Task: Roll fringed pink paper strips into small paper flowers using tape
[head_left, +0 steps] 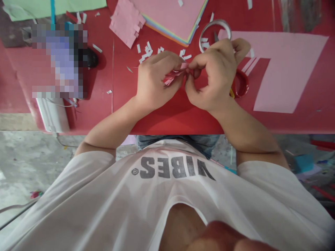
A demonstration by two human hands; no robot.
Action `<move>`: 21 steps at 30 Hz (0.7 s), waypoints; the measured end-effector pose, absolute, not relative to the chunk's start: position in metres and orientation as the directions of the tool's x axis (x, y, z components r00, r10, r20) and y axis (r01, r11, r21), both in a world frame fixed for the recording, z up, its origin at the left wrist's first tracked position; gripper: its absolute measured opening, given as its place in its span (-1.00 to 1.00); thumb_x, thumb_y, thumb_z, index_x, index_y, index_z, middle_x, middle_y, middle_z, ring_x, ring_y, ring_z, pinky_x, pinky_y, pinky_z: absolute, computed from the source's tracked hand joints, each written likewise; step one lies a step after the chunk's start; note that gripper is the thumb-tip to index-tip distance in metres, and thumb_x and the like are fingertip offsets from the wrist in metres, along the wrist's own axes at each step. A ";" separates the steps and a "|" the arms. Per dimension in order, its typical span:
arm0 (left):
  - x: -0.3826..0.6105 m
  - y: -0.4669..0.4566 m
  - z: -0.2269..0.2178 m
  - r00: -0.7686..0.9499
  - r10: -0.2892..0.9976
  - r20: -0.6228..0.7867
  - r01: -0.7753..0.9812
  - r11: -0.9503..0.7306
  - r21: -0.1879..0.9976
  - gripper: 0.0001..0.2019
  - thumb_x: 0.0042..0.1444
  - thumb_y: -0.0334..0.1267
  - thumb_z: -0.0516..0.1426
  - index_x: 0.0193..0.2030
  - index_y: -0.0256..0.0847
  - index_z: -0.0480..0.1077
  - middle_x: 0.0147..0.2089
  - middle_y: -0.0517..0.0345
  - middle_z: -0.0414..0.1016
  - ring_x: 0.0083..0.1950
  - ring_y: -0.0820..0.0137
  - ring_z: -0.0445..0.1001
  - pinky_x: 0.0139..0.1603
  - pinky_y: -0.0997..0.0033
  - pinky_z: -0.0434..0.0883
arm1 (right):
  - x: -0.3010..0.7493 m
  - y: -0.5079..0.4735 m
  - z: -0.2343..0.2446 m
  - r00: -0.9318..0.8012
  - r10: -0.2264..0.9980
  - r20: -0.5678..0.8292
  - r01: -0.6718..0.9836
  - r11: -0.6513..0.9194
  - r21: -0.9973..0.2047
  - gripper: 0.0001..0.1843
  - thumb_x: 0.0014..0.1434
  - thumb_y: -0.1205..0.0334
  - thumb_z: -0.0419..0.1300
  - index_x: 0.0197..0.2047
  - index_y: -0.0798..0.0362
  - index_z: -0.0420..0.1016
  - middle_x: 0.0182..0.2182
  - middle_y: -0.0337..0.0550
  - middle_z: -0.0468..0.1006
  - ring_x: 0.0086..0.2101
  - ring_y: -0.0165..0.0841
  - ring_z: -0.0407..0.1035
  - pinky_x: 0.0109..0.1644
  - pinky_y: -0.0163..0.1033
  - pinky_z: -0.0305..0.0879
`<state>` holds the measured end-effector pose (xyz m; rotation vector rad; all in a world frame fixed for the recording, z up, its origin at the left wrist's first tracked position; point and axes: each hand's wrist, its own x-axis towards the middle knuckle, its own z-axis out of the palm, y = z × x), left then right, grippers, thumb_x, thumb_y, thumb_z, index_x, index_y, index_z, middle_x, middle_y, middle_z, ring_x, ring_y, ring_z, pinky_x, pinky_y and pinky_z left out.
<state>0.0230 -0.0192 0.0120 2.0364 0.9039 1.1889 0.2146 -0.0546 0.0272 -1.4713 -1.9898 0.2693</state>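
Both my hands meet over the red table and pinch one small folded piece of pink paper. My left hand curls its fingers around the paper's left end. My right hand pinches the right end between thumb and fingers. Most of the paper is hidden between my fingers. Right behind my right hand lies a pair of scissors with red handles, partly covered by my wrist.
A cut pink sheet lies at right. A stack of coloured paper and a fringed pink piece sit at the back, with a tape roll and several white scraps. A blurred object stands at left.
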 end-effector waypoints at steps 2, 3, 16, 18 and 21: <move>0.023 -0.018 0.011 0.349 0.780 0.519 0.248 -0.611 0.752 -0.94 0.23 -0.20 0.25 -0.29 0.01 0.47 -0.21 0.11 0.63 -0.19 0.24 0.58 -0.19 0.19 0.43 | 0.215 -0.055 0.027 -0.173 0.906 0.386 0.780 0.366 -0.508 -0.86 0.21 0.02 0.25 -0.23 -0.14 0.46 -0.37 -0.14 0.55 -0.05 0.02 0.43 0.27 0.36 0.14; 0.023 -0.017 0.010 0.347 0.770 0.536 0.250 -0.627 0.738 -0.95 0.21 -0.21 0.24 -0.28 0.01 0.47 -0.23 0.12 0.63 -0.21 0.24 0.57 -0.22 0.19 0.42 | 0.216 -0.055 0.026 -0.176 0.905 0.387 0.780 0.369 -0.506 -0.87 0.21 0.03 0.25 -0.23 -0.14 0.46 -0.37 -0.14 0.54 -0.05 0.02 0.43 0.27 0.36 0.13; 0.024 -0.014 0.008 0.316 0.772 0.551 0.159 -0.616 0.772 -0.88 0.23 -0.08 0.27 -0.22 -0.03 0.56 -0.29 0.16 0.60 -0.31 0.37 0.51 -0.33 0.23 0.38 | 0.216 -0.049 0.018 -0.096 0.909 0.406 0.800 0.313 -0.512 -0.82 0.25 -0.04 0.21 -0.25 -0.17 0.54 -0.35 -0.12 0.50 -0.04 0.04 0.46 0.24 0.38 0.10; 0.023 -0.014 0.010 0.315 0.778 0.543 0.153 -0.607 0.780 -0.89 0.23 -0.11 0.28 -0.24 -0.05 0.56 -0.32 0.17 0.58 -0.34 0.39 0.50 -0.36 0.26 0.36 | 0.217 -0.048 0.014 -0.088 0.904 0.418 0.798 0.315 -0.514 -0.80 0.24 -0.07 0.22 -0.25 -0.16 0.54 -0.35 -0.11 0.49 -0.03 0.05 0.45 0.25 0.39 0.11; 0.022 -0.013 0.011 0.332 0.777 0.535 0.163 -0.606 0.779 -0.95 0.18 -0.23 0.32 -0.23 -0.09 0.56 -0.32 0.15 0.59 -0.34 0.38 0.52 -0.37 0.30 0.37 | 0.220 -0.046 0.007 -0.076 0.887 0.455 0.801 0.326 -0.502 -0.75 0.22 -0.12 0.24 -0.25 -0.14 0.53 -0.34 -0.09 0.48 -0.01 0.07 0.43 0.23 0.39 0.13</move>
